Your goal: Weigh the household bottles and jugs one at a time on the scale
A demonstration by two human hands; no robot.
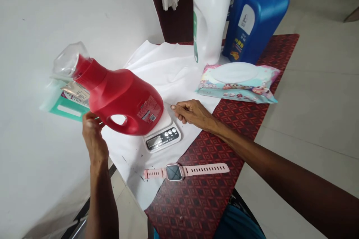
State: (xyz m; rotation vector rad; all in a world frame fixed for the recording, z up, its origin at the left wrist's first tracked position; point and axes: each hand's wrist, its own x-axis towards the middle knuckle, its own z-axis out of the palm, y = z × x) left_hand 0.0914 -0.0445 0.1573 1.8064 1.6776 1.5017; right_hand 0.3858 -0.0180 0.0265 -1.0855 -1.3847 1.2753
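A red detergent bottle [129, 97] with a see-through cap [71, 59] stands on a white kitchen scale [163, 138], and appears leaning up to the left in this view. My left hand [95, 136] is at the bottle's handle side, fingers apart and partly hidden by it; whether they touch is unclear. To the right of the bottle's base, my right hand [193, 114] is loosely closed with the thumb along the curled fingers, and nothing shows in it. A pink-strapped smartwatch [174, 172] lies flat in front of the scale.
A white bottle [211, 15], a blue bottle [255, 15] and a pack of wipes [238, 86] occupy the table's far right. A green container [66, 106] is behind the red bottle by the wall. White cloth [165, 63] covers part of the red-patterned table [196, 198].
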